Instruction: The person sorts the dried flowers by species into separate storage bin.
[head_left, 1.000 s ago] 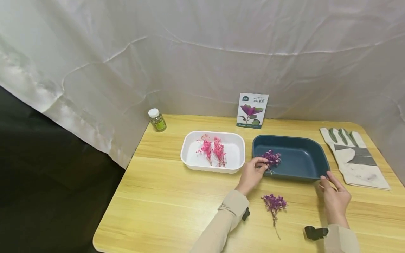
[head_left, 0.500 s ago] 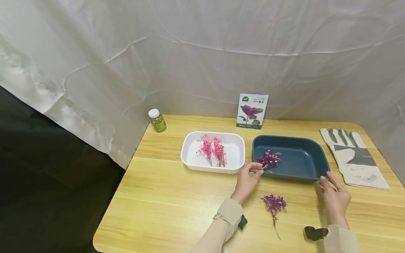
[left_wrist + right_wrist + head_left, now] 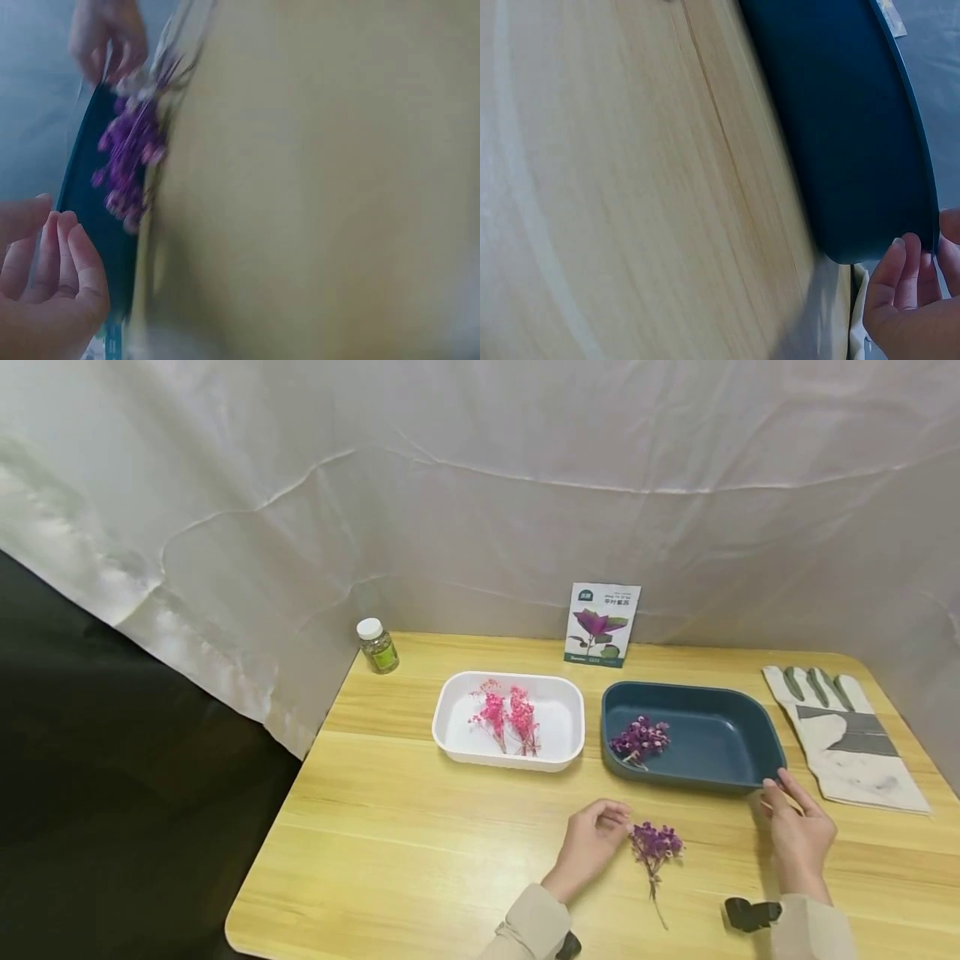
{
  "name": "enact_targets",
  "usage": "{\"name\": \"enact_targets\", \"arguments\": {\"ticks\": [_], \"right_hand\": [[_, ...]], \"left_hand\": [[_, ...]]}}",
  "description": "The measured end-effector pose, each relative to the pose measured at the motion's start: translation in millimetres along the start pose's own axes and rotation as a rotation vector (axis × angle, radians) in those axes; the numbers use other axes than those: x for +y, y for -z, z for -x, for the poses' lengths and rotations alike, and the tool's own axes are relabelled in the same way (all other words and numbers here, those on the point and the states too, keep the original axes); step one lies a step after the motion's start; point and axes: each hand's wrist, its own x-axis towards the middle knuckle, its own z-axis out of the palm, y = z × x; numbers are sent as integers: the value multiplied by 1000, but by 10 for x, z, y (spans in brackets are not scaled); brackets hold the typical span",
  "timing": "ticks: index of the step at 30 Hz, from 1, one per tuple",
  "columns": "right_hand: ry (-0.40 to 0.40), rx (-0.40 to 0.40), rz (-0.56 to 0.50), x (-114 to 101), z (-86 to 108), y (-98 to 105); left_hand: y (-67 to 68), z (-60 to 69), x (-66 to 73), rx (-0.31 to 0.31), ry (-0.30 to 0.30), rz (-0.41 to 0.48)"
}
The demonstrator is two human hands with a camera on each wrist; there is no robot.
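A sprig of purple dried flowers point(image 3: 656, 845) lies on the table in front of the dark blue tray point(image 3: 697, 772). Just left of its blossoms is my left hand point(image 3: 591, 842), fingers loosely bent and holding nothing; the left wrist view shows the same hand point(image 3: 52, 277) with a gap between thumb and fingers. My right hand point(image 3: 801, 835) pinches the tray's front right corner, and in the right wrist view its fingers point(image 3: 907, 274) lie against the outer wall with the thumb over the rim. Another purple flower bunch point(image 3: 640, 740) rests inside the tray at the left.
A white tray point(image 3: 442, 745) with pink dried flowers point(image 3: 522, 714) stands left of the blue one. Behind are a seed packet point(image 3: 602, 625) and a small white-capped jar point(image 3: 378, 647). A pair of work gloves point(image 3: 855, 752) lies at the right.
My left hand has let go of the purple bunch inside the blue tray and moved toward the front, beside the loose sprig. The right hand keeps its hold on the corner.
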Motion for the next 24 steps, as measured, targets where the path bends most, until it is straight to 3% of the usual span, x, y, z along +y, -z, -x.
{"name": "enact_targets", "arguments": {"ticks": [10,18,24], "right_hand": [[-4,1,-9,-15,6,-6],[3,5,-28,-8,3,-7],[5,2,-18,2,-13,-4]], "left_hand": [[-176,286,-52,-49,13,-132],[-318,352,-25,-10,81,-202],[-387,344,32,19,127,-302]]}}
